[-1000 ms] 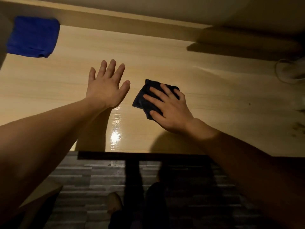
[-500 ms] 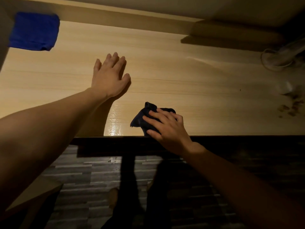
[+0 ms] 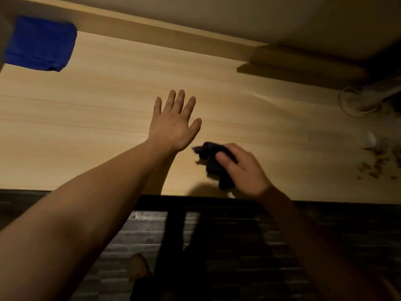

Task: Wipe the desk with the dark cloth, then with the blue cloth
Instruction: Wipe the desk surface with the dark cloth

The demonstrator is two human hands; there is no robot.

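Since half a second ago your right hand (image 3: 245, 170) bunched the dark cloth (image 3: 213, 164) in gripping fingers near the bench (image 3: 97, 118) front edge, left hand (image 3: 174, 124) open; blue cloth (image 3: 40, 43) untouched far-left, likely next.

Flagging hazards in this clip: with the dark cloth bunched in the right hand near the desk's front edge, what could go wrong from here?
1. The crumpled dark cloth in the right hand sits close to the light wooden desk front edge; a stroke could run off it.
2. Brown crumbs and a small white object lie to the right; a wide sweep might scatter them.
3. The open left hand lies near the wiping path.
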